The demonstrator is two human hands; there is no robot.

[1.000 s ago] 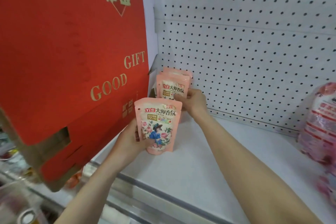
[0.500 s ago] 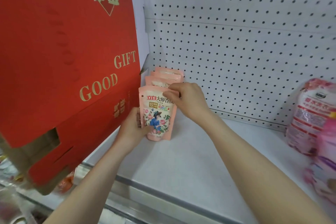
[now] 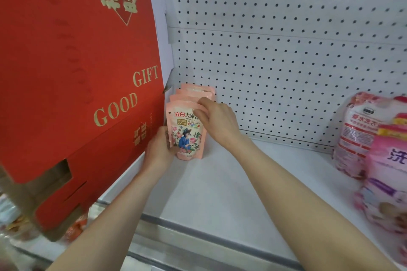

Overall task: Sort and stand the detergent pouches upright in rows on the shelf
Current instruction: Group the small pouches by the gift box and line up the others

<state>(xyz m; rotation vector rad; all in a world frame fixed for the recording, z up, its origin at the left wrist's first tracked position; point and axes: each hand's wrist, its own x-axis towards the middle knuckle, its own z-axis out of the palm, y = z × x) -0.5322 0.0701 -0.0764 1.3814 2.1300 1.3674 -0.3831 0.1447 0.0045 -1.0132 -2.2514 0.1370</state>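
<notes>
On the left of the view, a red box (image 3: 72, 77) with gold "GOOD GIFT" lettering fills the frame beside the white shelf (image 3: 220, 193). Behind the shelf rises a white pegboard (image 3: 286, 61). At the right edge of the shelf lie large pink bags (image 3: 374, 149), well apart from the hands. In the back left corner of the shelf, against the box, a row of pink pouches (image 3: 193, 91) stands upright, one behind another. The front pouch (image 3: 187, 138) stands at the head of that row, its printed face toward the camera, its base on the shelf. The right hand (image 3: 218, 121) has its grip pinched on the top right corner of the front pouch. The left hand (image 3: 159, 149) has its grip closed on that pouch's lower left edge, thumb on the front.
</notes>
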